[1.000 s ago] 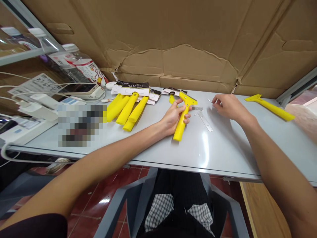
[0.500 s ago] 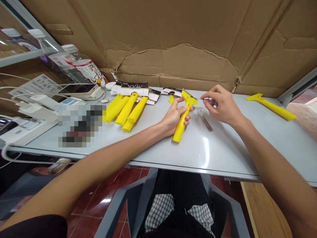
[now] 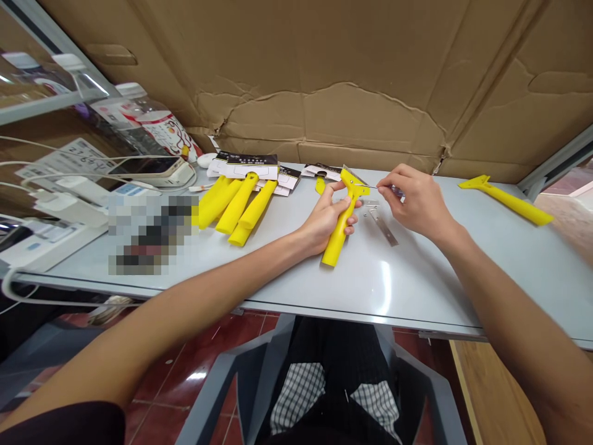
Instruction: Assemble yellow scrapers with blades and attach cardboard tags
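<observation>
I have the left hand (image 3: 322, 225) wrapped round the yellow scraper (image 3: 336, 238) just below its head, thumb laid along the front and fingertips curled round the far side of the handle. The scraper is held over the middle of the table (image 3: 417, 278), its head tipped away and its handle slanting back toward me. My right hand (image 3: 417, 201) has thumb and fingers pinched together on a thin screwdriver (image 3: 368, 186), the handle mostly hidden in the grip. The shaft points left across the scraper's head, its tip at the metal fastener there; from here I can't tell whether it is seated in it. Just right of the left fingers, a flat metal blade (image 3: 383, 227) lies slantwise on the table, with a small screw (image 3: 365, 214) near its upper end. Well off to the right I see a spare scraper (image 3: 509, 201) lying on its own. To the left, a bunch of yellow scrapers (image 3: 236, 207) sits under printed cards (image 3: 248, 165), and beyond that are a phone (image 3: 148, 167) and a labelled bottle (image 3: 162, 127).
</observation>
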Available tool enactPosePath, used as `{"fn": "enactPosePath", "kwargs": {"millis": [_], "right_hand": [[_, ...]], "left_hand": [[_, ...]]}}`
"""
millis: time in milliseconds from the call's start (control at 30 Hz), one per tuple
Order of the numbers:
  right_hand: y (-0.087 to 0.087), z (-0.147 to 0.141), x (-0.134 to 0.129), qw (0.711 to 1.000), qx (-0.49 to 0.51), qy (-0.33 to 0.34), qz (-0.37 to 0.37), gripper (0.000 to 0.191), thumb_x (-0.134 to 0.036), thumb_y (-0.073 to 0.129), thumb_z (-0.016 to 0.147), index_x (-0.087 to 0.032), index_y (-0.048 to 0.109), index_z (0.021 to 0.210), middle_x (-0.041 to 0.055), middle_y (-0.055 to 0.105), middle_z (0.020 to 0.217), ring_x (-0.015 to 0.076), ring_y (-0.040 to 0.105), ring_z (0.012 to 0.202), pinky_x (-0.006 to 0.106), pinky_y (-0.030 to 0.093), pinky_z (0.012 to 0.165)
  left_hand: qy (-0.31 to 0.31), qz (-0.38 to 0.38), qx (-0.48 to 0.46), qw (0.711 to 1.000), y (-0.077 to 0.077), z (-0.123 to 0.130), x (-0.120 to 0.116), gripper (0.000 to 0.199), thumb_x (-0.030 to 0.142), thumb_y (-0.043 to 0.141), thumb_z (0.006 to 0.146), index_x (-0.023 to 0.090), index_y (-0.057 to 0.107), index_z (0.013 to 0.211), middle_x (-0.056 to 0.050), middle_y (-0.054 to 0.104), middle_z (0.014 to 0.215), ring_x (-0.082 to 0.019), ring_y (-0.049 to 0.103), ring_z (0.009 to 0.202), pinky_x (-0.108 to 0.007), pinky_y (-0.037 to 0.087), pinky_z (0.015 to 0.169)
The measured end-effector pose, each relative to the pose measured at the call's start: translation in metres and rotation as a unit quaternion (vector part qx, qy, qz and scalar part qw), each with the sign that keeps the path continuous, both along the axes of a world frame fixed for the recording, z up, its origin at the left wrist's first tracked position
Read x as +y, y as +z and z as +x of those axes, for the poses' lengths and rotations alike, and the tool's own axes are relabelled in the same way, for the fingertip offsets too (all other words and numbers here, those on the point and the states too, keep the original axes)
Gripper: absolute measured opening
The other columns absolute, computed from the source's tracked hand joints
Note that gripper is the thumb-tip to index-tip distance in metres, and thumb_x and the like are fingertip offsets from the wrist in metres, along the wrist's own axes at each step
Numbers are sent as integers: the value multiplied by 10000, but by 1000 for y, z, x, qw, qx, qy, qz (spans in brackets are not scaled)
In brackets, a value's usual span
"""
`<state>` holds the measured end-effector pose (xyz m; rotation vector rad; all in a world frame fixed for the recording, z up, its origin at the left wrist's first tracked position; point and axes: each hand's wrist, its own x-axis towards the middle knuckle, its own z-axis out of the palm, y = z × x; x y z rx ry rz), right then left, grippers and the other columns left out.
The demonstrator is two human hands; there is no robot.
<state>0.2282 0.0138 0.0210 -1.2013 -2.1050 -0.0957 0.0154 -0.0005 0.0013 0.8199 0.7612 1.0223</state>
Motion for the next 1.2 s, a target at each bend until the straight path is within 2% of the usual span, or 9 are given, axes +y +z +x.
{"fn": "enactPosePath", "kwargs": {"millis": [367, 767, 1200], "right_hand": [[-1, -2, 0, 1000, 15, -9, 22, 211, -277, 582, 1009, -243, 779, 941, 74, 731, 1025, 213, 658, 778, 391, 504, 718], [-2, -2, -1, 999, 8, -17, 30, 218, -272, 587, 1006, -245, 796, 949, 72, 737, 1025, 204, 658, 764, 384, 479, 682], [-4, -10, -6, 996, -44, -59, 53, 266, -278, 550, 1012, -240, 797, 920, 80, 754, 1049, 192, 615, 728, 355, 360, 596]], "left_hand": [[-6, 11, 15, 1000, 0, 1, -2, 257, 174, 545, 1066, 318, 446, 1254, 5, 661, 961, -80, 542, 553, -192, 412, 487], [-8, 11, 18, 1000, 0, 1, -2, 261, 182, 558, 1061, 317, 446, 1255, 3, 655, 963, -79, 541, 556, -192, 412, 488], [-6, 8, 23, 1000, -3, 0, -1, 291, 175, 582, 1046, 315, 441, 1258, -6, 650, 972, -82, 544, 566, -193, 410, 493]]}}
